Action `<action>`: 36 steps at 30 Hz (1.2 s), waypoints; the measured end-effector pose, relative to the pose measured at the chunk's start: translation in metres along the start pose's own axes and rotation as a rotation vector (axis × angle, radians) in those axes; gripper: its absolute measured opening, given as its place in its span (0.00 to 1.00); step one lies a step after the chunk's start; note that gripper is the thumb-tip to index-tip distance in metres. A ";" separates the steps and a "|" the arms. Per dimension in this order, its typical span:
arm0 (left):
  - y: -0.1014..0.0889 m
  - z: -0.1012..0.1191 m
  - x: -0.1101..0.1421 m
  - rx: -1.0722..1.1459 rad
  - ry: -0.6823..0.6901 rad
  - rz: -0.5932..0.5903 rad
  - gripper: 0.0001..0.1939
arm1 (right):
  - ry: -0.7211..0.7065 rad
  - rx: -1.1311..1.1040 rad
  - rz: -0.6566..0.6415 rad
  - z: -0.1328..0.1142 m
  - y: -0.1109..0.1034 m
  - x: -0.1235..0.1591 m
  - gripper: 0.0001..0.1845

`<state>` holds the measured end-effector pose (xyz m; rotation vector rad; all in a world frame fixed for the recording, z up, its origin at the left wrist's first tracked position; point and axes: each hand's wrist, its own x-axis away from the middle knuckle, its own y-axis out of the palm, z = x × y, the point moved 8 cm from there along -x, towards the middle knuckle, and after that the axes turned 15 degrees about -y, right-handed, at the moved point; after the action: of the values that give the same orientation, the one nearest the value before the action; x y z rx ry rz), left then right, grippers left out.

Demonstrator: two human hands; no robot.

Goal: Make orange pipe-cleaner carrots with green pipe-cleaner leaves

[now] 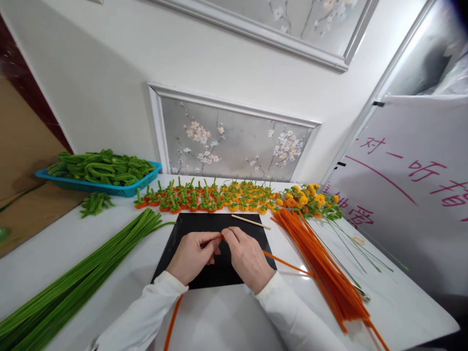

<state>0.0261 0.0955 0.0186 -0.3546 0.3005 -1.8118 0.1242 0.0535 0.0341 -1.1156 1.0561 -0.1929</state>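
Over a black mat (212,224), my left hand (192,256) and my right hand (250,256) meet fingertip to fingertip. Both pinch an orange pipe cleaner (287,263). One length of it runs out past my right hand toward the right, and an orange length also shows below my left wrist. The part between the fingers is mostly hidden. A thin wooden stick (250,222) lies across the mat's upper right edge, just beyond my right hand.
Green pipe cleaners (91,263) lie left, an orange bundle (329,273) right. Behind the mat stand rows of small orange and yellow pieces with green tops (204,197). A blue basket (98,187) holds green pieces. Yellow flowers (310,197) with long wire stems lie back right, before the wall.
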 end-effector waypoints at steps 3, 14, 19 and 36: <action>0.000 -0.002 -0.001 0.071 -0.028 -0.013 0.10 | 0.057 -0.106 0.075 0.005 -0.005 0.002 0.13; 0.005 -0.003 0.004 0.202 -0.148 -0.115 0.11 | -0.067 -0.023 0.171 0.001 -0.019 0.006 0.14; 0.028 -0.020 0.009 0.551 -0.457 -0.481 0.20 | -0.145 -0.046 0.173 0.000 -0.026 0.007 0.16; 0.001 0.030 0.021 -0.370 0.481 0.112 0.11 | 0.166 -0.342 0.088 0.015 -0.012 0.010 0.14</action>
<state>0.0338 0.0741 0.0475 -0.1467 0.9803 -1.7104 0.1455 0.0519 0.0387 -1.3731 1.3175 -0.0350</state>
